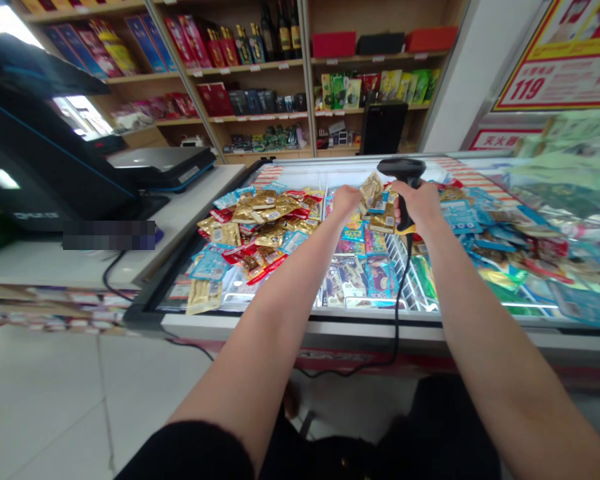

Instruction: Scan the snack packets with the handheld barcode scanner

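Head view: barcode scanner (409,168), grip hidden

Left hand (347,200) holding a gold foil snack packet (371,191) up just beside a black corded barcode scanner (405,171), gripped in the right hand (420,205). Beneath both hands, foil snack packets (260,217) lie heaped in a chest freezer (300,325). To the left stands a white checkout worktop (180,213); behind, wooden shelves (253,69) display boxes and bottles.
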Motion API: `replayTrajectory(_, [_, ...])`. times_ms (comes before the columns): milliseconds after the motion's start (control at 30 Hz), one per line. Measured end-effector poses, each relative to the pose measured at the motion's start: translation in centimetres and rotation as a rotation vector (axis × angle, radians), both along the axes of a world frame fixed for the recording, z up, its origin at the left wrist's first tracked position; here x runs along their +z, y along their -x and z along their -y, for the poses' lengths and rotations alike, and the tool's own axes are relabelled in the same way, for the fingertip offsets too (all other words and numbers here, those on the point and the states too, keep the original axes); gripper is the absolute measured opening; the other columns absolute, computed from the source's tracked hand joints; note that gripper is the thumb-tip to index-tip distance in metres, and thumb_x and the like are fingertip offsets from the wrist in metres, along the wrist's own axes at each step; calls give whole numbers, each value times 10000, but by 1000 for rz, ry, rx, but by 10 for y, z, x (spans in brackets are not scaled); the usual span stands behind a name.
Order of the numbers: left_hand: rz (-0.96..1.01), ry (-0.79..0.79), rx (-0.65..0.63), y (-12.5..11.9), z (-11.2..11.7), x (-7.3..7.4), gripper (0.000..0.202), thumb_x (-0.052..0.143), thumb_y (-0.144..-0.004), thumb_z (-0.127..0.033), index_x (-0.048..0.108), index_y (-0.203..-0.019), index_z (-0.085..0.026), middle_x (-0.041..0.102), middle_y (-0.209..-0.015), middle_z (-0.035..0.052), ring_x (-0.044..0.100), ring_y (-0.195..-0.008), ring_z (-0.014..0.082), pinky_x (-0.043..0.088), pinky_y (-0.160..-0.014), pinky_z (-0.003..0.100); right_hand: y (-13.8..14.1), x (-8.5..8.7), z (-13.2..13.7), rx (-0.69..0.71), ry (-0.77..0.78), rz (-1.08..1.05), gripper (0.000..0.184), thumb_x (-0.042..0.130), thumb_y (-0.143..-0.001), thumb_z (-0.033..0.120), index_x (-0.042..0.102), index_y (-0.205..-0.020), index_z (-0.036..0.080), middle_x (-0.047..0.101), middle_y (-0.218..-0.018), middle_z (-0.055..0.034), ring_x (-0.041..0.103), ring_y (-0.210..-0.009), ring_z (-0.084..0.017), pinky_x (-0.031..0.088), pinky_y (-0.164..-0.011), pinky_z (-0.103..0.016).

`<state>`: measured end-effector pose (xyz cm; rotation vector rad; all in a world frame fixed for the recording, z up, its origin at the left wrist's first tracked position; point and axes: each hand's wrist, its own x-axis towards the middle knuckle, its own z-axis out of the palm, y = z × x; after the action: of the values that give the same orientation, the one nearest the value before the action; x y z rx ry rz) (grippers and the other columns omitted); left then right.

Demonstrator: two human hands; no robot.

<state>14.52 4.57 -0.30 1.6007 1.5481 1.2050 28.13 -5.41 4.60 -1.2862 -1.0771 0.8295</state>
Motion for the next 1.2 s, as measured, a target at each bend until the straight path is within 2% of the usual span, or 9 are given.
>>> replayTrajectory(67, [112, 3, 33, 17, 3, 0, 142, 582, -738, -142, 536, -613, -189, 548, -566, -6, 578, -598, 149, 404, -567, 251, 3, -3, 0, 28, 20, 14, 184, 683, -774, 271, 510, -737, 220, 527, -469, 28, 472, -334, -135, 373, -324, -262])
replayTrajectory(200, [371, 47, 67, 53, 16, 1, 140, 575, -738, -114, 507, -638, -185, 459, -507, -59, 467, -481, 86, 345, -500, 201, 14, -12, 0, 110, 23, 107, 204, 684, -783, 287, 498, -731, 219, 527, -472, 26, 471, -327, -130, 367, -329, -257])
replayTrajectory(333, [506, 92, 23, 75, 25, 1, 201, 542, -769, -99, 465, -602, -180, 418, -472, -70, 406, -411, 62, 316, -464, 185, 24, -19, 1, 211, 10, 201, 220, 684, -788, 300, 494, -715, 218, 526, -461, 19, 474, -324, -133, 379, -334, -259])
replayTrajectory(467, [548, 70, 33, 82, 22, 1, 154, 555, -771, -96, 508, -645, -172, 461, -488, -61, 458, -434, 74, 366, -489, 190, 29, -18, 6, 272, 13, 281, 248, 683, -805, 354, 483, -739, 224, 543, -467, 9, 490, -344, -143, 386, -334, -264])
replayTrajectory(700, [525, 20, 121, 91, 13, 4, 109, 595, -752, -123, 522, -691, -176, 483, -524, -59, 444, -455, 81, 316, -466, 184, 28, -16, 10, 294, -23, 366, 296, 656, -833, 398, 474, -678, 224, 545, -448, -4, 488, -334, -148, 394, -349, -274])
replayTrajectory(967, [552, 4, 126, 93, 14, 8, 96, 588, -744, -122, 518, -715, -180, 512, -574, -49, 498, -500, 86, 374, -493, 182, 32, -12, 17, 356, -1, 433, 305, 640, -852, 381, 496, -648, 206, 552, -432, -12, 477, -306, -139, 386, -346, -268])
replayTrajectory(1200, [521, -11, 133, 94, 13, 7, 89, 592, -738, -137, 517, -718, -182, 509, -582, -51, 500, -510, 85, 384, -512, 181, 33, -13, 18, 386, 12, 459, 353, 620, -865, 386, 498, -592, 198, 536, -410, -20, 467, -304, -128, 378, -355, -259])
